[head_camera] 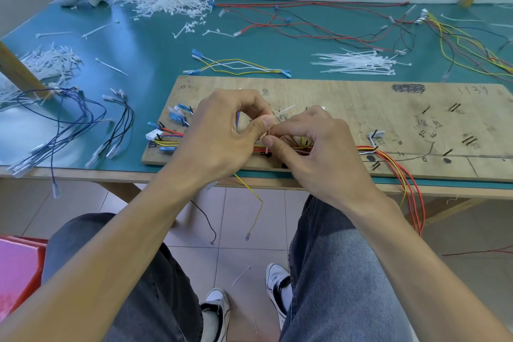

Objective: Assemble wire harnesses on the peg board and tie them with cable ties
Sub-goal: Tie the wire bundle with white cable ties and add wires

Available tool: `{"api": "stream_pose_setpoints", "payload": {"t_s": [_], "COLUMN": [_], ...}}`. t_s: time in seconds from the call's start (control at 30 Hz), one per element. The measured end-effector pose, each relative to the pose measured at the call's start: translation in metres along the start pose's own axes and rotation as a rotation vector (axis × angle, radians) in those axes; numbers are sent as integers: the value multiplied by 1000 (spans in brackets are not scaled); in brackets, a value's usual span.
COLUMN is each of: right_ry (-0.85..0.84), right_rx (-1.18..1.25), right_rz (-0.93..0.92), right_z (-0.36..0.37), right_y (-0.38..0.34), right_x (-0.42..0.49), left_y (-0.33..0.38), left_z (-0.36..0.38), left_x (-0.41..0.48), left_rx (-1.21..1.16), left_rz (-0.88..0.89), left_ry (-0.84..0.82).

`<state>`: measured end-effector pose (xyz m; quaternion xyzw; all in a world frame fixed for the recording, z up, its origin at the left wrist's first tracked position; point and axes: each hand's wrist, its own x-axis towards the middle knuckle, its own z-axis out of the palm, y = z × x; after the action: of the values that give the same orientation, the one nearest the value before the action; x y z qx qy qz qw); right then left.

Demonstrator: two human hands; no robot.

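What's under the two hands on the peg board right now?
Red and yellow wires run across the peg board beneath them; left hand and right hand pinch a white cable tie. The bundle's middle and any pegs there are covered.

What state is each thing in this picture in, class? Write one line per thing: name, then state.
left grip, pinching the cable tie
right grip, pinching the same cable tie
cable tie, held at the wire bundle, tail sticking up untrimmed
wire bundle, laid along the peg board, ends hanging off the table edge
spare ties, loose, unfastened, in a pile
white connector, wired, lying on the peg board
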<state>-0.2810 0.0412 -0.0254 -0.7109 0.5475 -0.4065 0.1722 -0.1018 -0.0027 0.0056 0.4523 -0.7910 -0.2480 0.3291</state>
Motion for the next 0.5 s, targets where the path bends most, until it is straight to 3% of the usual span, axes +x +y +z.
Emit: {"api": "stream_pose_setpoints", "payload": {"t_s": [0.27,0.5], "right_ry": [-65,-116], "right_rx": [-132,-165], "right_rz": [-45,-22], "right_z": [1,1], "right_y": [0,-1], "right_x": [1,6], "left_y": [8,-1], "left_z": [7,10], "left_x": [9,5], "left_rx": [-16,-59], "left_rz": [55,98], "left_ry": [221,200]}}
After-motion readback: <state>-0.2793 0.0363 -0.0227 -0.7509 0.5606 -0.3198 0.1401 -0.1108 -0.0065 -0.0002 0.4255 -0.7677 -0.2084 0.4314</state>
